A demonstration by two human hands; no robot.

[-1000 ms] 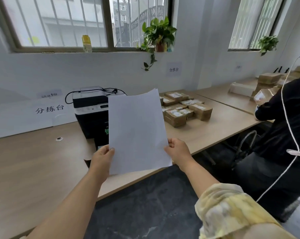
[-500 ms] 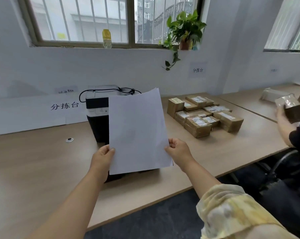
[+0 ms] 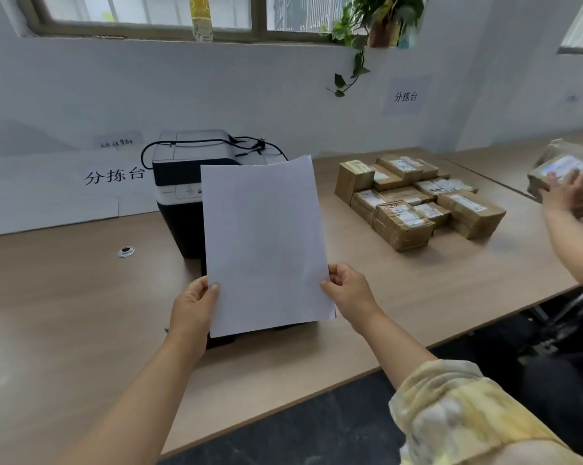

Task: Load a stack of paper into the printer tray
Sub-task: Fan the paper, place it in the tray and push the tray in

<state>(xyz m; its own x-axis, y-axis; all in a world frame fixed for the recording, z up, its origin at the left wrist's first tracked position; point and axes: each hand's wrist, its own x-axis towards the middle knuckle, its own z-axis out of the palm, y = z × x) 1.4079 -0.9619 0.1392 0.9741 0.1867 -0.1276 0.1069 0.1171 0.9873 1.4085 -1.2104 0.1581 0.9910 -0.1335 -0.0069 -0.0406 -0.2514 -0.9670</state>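
Observation:
I hold a thin stack of white paper (image 3: 263, 243) upright in front of me. My left hand (image 3: 192, 310) pinches its lower left edge and my right hand (image 3: 348, 290) grips its lower right edge. Behind the sheets stands a black and white printer (image 3: 182, 182) on the wooden table (image 3: 65, 313), a black cable coiled on its top. The paper hides most of the printer's front. A dark part, which may be the pulled-out tray (image 3: 221, 340), shows just below the sheets.
Several taped cardboard parcels (image 3: 414, 203) lie on the table right of the printer. At the far right another person's hands (image 3: 563, 196) hold a wrapped parcel. A small round grommet (image 3: 126, 251) sits left of the printer. Plant and bottle stand on the windowsill.
The view has swung left and come closer to the table, so the printer now sits straight behind the paper. My hands keep the same grip on the sheets.

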